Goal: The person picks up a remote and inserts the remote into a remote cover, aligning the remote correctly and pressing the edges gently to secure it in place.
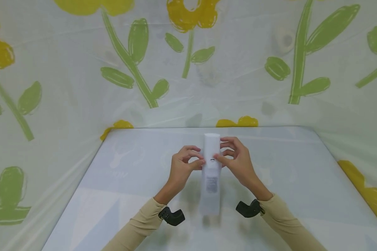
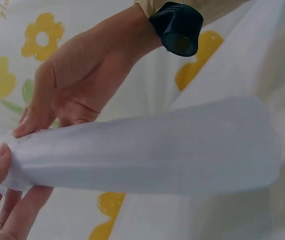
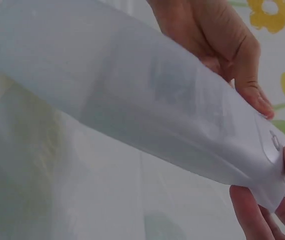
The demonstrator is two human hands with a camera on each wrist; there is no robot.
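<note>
Flowered sheeting backs the pale tabletop (image 1: 144, 181), above which the left hand (image 1: 183, 164) and right hand (image 1: 236, 158) each pinch a translucent white plastic pouch (image 1: 211, 174), its printed label too blurred to read.

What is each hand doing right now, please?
Left hand: fingers pinch the white pouch near its upper part.
Right hand: fingers pinch the same pouch from the other side.

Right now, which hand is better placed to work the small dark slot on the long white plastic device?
Right, probably: the right hand has its thumb tip beside the slot, while the left hand pinches the long white plastic device at its edge.
</note>
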